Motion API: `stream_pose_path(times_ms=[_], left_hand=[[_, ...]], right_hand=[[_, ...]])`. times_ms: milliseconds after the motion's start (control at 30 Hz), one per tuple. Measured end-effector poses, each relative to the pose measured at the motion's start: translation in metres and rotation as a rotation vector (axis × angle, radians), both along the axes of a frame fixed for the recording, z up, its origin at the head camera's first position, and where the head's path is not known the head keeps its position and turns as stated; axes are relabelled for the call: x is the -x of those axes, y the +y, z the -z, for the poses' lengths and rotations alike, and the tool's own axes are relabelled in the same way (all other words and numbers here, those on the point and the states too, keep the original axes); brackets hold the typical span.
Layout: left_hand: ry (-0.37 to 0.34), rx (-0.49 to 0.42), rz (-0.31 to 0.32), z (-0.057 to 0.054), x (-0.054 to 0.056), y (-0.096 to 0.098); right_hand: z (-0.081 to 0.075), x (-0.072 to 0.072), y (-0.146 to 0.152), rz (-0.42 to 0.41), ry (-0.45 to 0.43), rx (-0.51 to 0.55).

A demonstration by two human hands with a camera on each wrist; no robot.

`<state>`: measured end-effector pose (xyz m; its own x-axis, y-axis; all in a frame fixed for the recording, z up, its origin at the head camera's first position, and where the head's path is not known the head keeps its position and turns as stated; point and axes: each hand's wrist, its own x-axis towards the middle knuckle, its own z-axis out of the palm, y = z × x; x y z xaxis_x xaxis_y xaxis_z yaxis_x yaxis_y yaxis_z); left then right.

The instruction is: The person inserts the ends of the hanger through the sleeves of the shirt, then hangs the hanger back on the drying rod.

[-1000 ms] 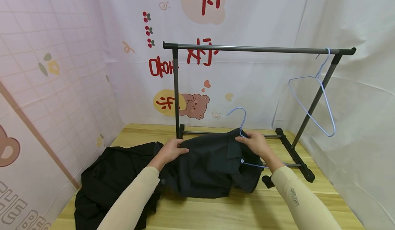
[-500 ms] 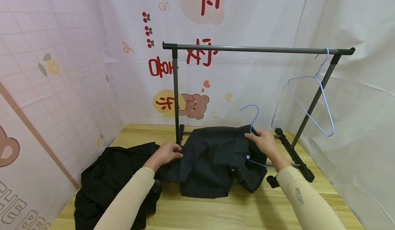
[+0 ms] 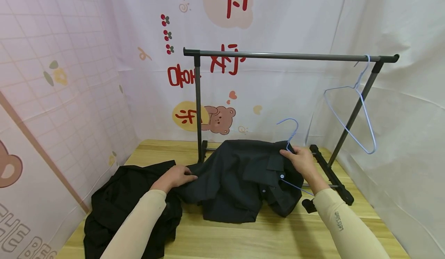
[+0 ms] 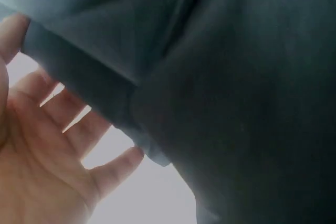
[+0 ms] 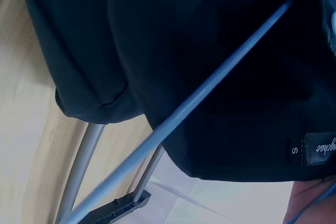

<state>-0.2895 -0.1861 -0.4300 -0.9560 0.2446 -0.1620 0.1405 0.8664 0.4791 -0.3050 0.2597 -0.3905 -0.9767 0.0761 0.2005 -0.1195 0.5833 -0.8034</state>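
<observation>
A dark shirt (image 3: 236, 174) with a collar and buttons is held over the table, a blue wire hanger (image 3: 293, 129) partly inside it. The hanger's hook rises above the collar, and one lower end sticks out at the right. My right hand (image 3: 301, 160) grips the collar and the hanger at the neck; in the right wrist view the hanger's wire (image 5: 199, 95) crosses the neck opening beside a label (image 5: 320, 148). At the left, my left hand (image 3: 175, 177) pinches the shirt's sleeve; in the left wrist view its fingers (image 4: 73, 124) reach behind the cloth edge.
A second dark garment (image 3: 128, 205) lies crumpled on the wooden table (image 3: 222, 239) at the left, partly behind my left arm. A metal clothes rack (image 3: 278, 55) stands at the back, with another blue hanger (image 3: 365, 100) hanging at its right end.
My left hand has moved left along the shirt from its shoulder area to the sleeve, spreading it out. My right hand has shifted right with the collar and hanger.
</observation>
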Motion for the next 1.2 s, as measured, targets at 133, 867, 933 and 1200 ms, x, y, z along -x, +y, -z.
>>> stream_pose_path(times_ms=[133,867,933,1200], left_hand=[[-0.029,0.01,0.019,-0.002,0.003,-0.01],[0.206,-0.328,-0.391,-0.026,0.002,-0.051],[0.157,-0.374,-0.406,-0.027,0.001,-0.057],[0.067,-0.474,-0.406,-0.035,-0.002,-0.063]], right_hand=[[0.001,0.001,0.002,0.043,-0.001,-0.029],[0.009,0.002,0.006,0.087,-0.044,0.023],[0.01,0.002,0.005,0.086,-0.042,0.021],[0.011,0.001,0.004,0.111,-0.049,0.041]])
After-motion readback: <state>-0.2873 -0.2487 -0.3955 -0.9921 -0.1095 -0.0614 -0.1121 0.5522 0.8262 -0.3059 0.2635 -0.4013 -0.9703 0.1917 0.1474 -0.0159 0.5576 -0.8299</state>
